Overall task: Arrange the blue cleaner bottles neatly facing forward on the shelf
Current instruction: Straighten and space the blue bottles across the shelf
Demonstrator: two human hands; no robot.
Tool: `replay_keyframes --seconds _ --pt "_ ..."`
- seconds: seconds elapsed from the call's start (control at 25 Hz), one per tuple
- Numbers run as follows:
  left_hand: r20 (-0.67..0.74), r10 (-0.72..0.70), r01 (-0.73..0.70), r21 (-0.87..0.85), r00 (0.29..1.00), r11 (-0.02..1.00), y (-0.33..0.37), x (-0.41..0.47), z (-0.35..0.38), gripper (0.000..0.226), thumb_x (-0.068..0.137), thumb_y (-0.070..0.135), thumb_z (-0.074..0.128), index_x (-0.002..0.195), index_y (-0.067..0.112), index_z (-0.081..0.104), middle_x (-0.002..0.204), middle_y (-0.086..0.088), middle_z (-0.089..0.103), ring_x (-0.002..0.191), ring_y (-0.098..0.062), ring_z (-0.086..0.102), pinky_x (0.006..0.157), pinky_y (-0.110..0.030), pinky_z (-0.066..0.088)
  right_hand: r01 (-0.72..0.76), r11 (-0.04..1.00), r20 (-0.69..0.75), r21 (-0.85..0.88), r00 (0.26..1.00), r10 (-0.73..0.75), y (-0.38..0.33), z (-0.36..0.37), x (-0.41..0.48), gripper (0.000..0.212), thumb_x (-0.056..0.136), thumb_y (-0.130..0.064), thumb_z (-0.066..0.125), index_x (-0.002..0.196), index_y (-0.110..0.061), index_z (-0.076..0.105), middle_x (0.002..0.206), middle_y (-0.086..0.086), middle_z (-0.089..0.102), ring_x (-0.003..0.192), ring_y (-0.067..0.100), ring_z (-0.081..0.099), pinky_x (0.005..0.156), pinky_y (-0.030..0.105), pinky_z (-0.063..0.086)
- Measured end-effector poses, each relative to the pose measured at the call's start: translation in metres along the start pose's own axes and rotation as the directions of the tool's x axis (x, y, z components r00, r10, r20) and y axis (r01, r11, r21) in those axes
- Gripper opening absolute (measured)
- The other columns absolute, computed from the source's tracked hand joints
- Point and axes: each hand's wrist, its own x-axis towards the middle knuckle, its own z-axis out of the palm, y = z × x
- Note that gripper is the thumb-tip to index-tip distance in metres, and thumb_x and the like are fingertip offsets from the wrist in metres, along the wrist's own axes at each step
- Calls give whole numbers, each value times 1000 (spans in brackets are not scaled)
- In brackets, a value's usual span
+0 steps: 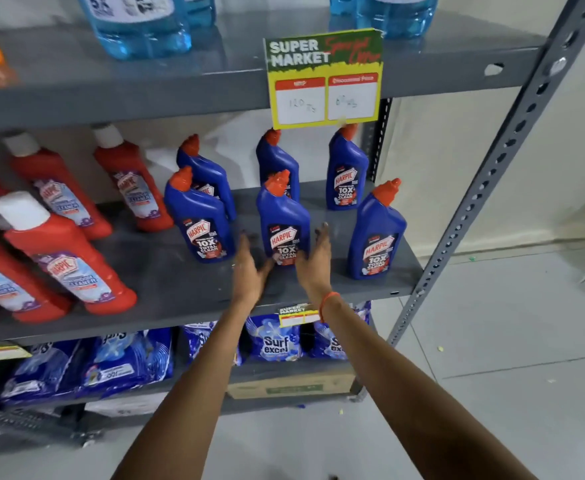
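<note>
Several blue cleaner bottles with red caps stand upright on the grey middle shelf (pixel 187 292), in a front row and a back row, labels toward me. The front middle bottle (pixel 284 223) stands between my hands. My left hand (pixel 249 268) is just left of its base, fingers spread, not touching it. My right hand (pixel 315 261) lies against its lower right side, fingers straight. The front left bottle (pixel 199 220) and the front right bottle (pixel 376 233) stand apart from my hands. Behind are the back right bottle (pixel 346 171) and two others, partly hidden.
Red cleaner bottles (pixel 66 258) fill the shelf's left half. A yellow price sign (pixel 324 81) hangs from the upper shelf, which holds clear blue liquid bottles (pixel 138 26). Blue detergent packs (pixel 273 341) lie on the lower shelf. A grey upright post (pixel 485 188) bounds the right side.
</note>
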Motion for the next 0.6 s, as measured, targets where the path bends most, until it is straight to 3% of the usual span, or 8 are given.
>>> replay_keyframes --seconds 0.08,0.12,0.28,0.44,0.6 --pt "261 -51 55 -6 964 998 -1 13 -2 56 83 21 66 129 3 40 129 -21 56 120 -33 53 98 -39 41 -53 997 139 -64 988 62 9 -5 11 65 83 4 49 141 -9 24 141 19 46 130 33 45 109 43 38" --pt "297 -70 70 9 952 997 1 15 -2 52 83 21 66 126 3 43 126 -21 59 116 -33 56 94 -37 43 -60 992 173 -110 982 79 15 -8 14 60 82 5 48 137 -8 29 136 20 51 126 35 49 106 44 40" --pt "289 -44 62 -52 956 997 -4 -7 -4 49 85 23 64 126 6 45 126 -16 60 115 -27 56 88 -27 40 -23 990 229 -139 972 55 30 -20 1 54 81 6 49 131 -8 35 128 18 56 116 27 54 104 42 43" --pt "312 -2 39 -114 950 993 -12 -33 -8 47 85 25 63 126 11 45 125 -12 60 115 -24 57 95 -34 44 86 986 269 -143 962 -45 45 -31 -20 50 83 7 52 129 -6 39 122 12 57 110 18 53 96 29 42" --pt "311 0 38 -117 950 992 -7 -35 -12 45 86 24 63 125 11 45 123 -12 62 113 -23 57 91 -30 43 109 985 275 -137 959 -68 46 -33 -22 50 84 5 54 129 -8 39 125 15 57 114 22 55 102 40 46"
